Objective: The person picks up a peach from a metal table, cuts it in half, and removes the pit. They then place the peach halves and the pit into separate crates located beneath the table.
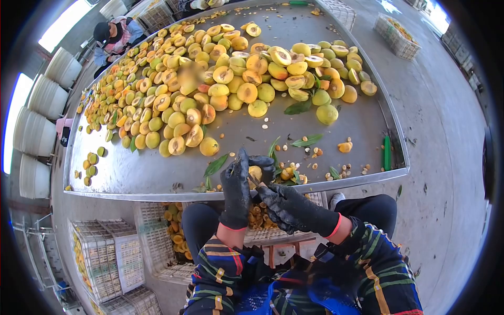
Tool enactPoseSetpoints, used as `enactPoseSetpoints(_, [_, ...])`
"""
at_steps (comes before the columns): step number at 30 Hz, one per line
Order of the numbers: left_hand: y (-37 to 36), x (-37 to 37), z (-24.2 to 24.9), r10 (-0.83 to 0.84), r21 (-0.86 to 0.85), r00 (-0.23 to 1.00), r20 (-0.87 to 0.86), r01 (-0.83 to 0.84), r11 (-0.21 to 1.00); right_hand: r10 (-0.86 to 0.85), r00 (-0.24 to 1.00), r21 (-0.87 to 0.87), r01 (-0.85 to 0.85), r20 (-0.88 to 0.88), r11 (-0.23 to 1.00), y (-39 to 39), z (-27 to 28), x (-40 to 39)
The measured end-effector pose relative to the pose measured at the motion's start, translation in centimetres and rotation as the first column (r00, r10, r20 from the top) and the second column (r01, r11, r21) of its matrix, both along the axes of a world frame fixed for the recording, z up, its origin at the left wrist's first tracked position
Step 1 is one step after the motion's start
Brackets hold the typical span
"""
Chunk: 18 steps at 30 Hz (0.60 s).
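Both my hands wear black gloves and meet over the near edge of the metal table. Held in the fingers of my left hand is a yellow peach half, partly covered by the glove. My right hand is closed around a thin pitting tool, whose narrow shaft points at the peach; its exact tip shape is hard to make out. Beyond my hands lies a large heap of halved peaches, many with pits in them. Loose pits and green leaves lie close by.
A green-handled tool rests at the table's right edge. Under the table edge stands a white crate with peach pieces, and stacked crates are at the left. Across the table sits another person. White tubs line the left side.
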<state>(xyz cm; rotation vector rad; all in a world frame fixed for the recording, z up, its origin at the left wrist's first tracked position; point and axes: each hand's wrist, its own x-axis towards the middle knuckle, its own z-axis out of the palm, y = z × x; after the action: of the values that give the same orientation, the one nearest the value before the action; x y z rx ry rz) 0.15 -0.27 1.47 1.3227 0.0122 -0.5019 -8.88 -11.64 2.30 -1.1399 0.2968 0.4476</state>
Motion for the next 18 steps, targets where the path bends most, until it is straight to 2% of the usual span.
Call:
enactPoseSetpoints(1, [0.0,0.1,0.1,-0.001,0.000,1.000,0.001,0.001,1.000,-0.018,0.990,0.155,0.040,-0.140,0.987,-0.1,0.9,0.1])
enactPoseSetpoints(4, [0.6,0.4,0.6,-0.093,0.039,0.994,0.051,0.091,0.995,0.081,0.968,0.234,-0.025,-0.236,0.972,-1.4,1.7,0.1])
enactPoseSetpoints(5, [0.8,0.6,0.7,-0.140,-0.001,0.990,-0.026,0.140,0.990,0.079,0.968,0.235,-0.022,-0.237,0.972,-1.7,0.6,-0.1])
enactPoseSetpoints(6, [0.9,0.6,0.8,-0.187,-0.044,0.977,-0.100,0.184,0.982,0.117,0.992,-0.015,-0.118,-0.046,0.993,-2.0,-1.7,0.0])
enactPoseSetpoints(7, [0.9,0.7,0.7,-0.187,-0.044,0.977,-0.100,0.183,0.982,0.200,0.971,-0.278,-0.158,0.131,0.947,-1.9,-3.8,0.1])
enactPoseSetpoints(8, [0.8,0.7,0.4,-0.186,-0.044,0.979,-0.086,0.183,0.982,0.203,0.970,-0.278,-0.160,0.132,0.947,-1.5,-5.6,0.1])
enactPoseSetpoints(9, [0.7,0.7,0.2,-0.186,-0.044,0.980,-0.072,0.183,0.982,0.167,0.925,-0.428,-0.006,0.340,0.904,-0.8,-6.2,0.2])
enactPoseSetpoints(10, [0.6,0.7,0.0,-0.188,-0.044,0.980,-0.070,0.185,0.982,0.162,0.829,-0.528,0.178,0.535,0.830,-0.5,-6.5,0.2])
enactPoseSetpoints(11, [0.5,0.6,-0.2,-0.164,0.016,0.986,-0.010,0.165,0.986,0.160,0.831,-0.528,0.180,0.533,0.830,-0.7,-6.7,-0.2])
enactPoseSetpoints(12, [0.3,0.4,-0.3,-0.143,0.074,0.988,0.050,0.140,0.987,0.074,0.964,-0.260,-0.005,0.254,0.966,-1.0,-3.5,-0.1])
enactPoseSetpoints(13, [0.3,0.3,-0.3,-0.146,0.074,0.988,0.049,0.142,0.987,0.090,0.994,0.083,-0.085,-0.063,0.993,-1.3,-1.2,0.0])
enactPoseSetpoints(14, [0.2,0.2,-0.3,-0.104,0.062,0.993,0.054,0.101,0.993,0.091,0.994,0.081,-0.085,-0.061,0.993,-1.6,-0.1,-0.1])
enactPoseSetpoints(16, [0.0,-0.1,-0.4,-0.063,0.050,0.996,0.060,0.060,0.997,0.144,0.965,0.290,-0.076,-0.220,0.954,-2.0,1.2,0.0])
enactPoseSetpoints(17, [-0.1,-0.2,-0.9,-0.033,0.033,0.959,0.283,0.025,0.999,0.143,0.965,0.290,-0.076,-0.220,0.954,-2.0,1.2,0.1])
enactPoseSetpoints(18, [-0.1,-0.3,-1.4,0.001,0.008,0.872,0.490,-0.006,1.000,0.163,0.959,0.316,-0.083,-0.233,0.945,-2.0,1.3,0.2])
